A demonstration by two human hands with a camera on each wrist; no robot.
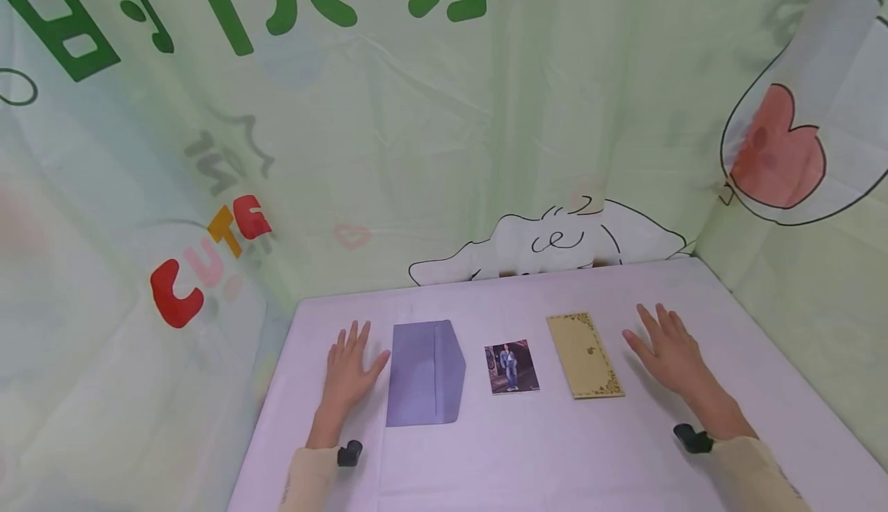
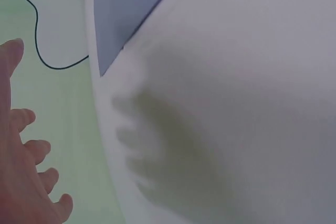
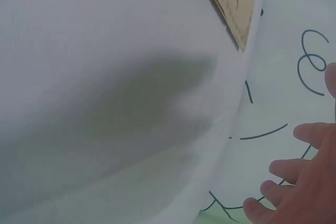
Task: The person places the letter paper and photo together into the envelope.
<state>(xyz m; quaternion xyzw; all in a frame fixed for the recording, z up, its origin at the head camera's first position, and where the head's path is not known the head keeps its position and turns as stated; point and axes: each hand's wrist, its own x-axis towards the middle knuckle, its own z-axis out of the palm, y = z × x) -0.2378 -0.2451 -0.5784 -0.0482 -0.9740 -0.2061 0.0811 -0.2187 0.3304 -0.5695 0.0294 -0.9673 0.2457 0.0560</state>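
A blue-grey envelope lies on the table with its pointed flap side to the right. Just left of it is my left hand, fingers spread and holding nothing; the left wrist view shows its shadow below and the envelope's corner. In the middle lies a small photo of a standing person. To its right, slightly tilted, is a tan card with ornate corner patterns. My right hand, fingers apart and holding nothing, hovers right of the card, whose corner shows in the right wrist view.
The table has a pale cloth. A printed curtain with green lettering and cartoon drawings rises behind it and along both sides. Each wrist wears a small black device near the cream sleeve.
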